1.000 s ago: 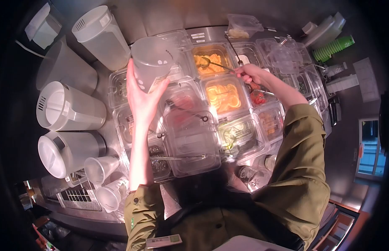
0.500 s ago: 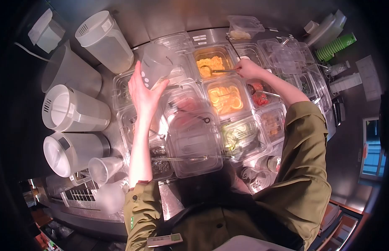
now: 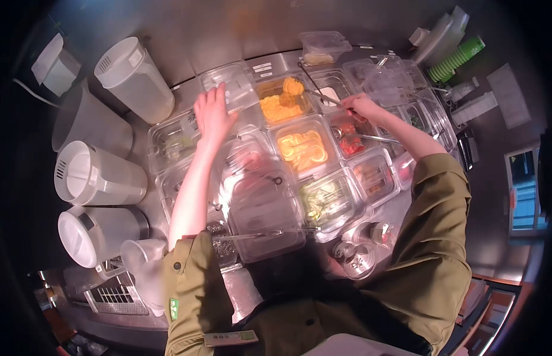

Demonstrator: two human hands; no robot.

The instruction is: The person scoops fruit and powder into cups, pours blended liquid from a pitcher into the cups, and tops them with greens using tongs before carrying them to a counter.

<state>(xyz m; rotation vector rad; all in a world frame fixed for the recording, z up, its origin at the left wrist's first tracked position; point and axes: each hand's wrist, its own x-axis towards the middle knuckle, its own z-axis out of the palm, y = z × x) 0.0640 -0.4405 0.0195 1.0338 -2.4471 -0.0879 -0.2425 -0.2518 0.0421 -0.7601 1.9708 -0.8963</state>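
Observation:
My right hand (image 3: 360, 107) grips the dark handle of a serving spoon (image 3: 321, 96). Its bowl carries a heap of orange diced fruit (image 3: 292, 87), just above the pan of the same orange pieces (image 3: 280, 110). My left hand (image 3: 212, 114) is curled around a clear plastic cup (image 3: 194, 123), whose outline blends with the lids below and is largely hidden by the hand. Below the orange pan is a pan of orange slices (image 3: 301, 148). A pan of red pieces (image 3: 350, 142) with a utensil in it lies under my right forearm.
A pan of green slices (image 3: 323, 204) is near me, beside clear lids (image 3: 261, 204) with tongs across them. White pitchers (image 3: 133, 80) line the left side. Lidded jars (image 3: 354, 260) stand close to my body. Stacked green cups (image 3: 457, 59) are at the back right.
The spoon has risen out of the orange pan with a heaped load. My left hand has turned and the cup has come down and tipped, now mostly behind the hand. The view has shifted slightly.

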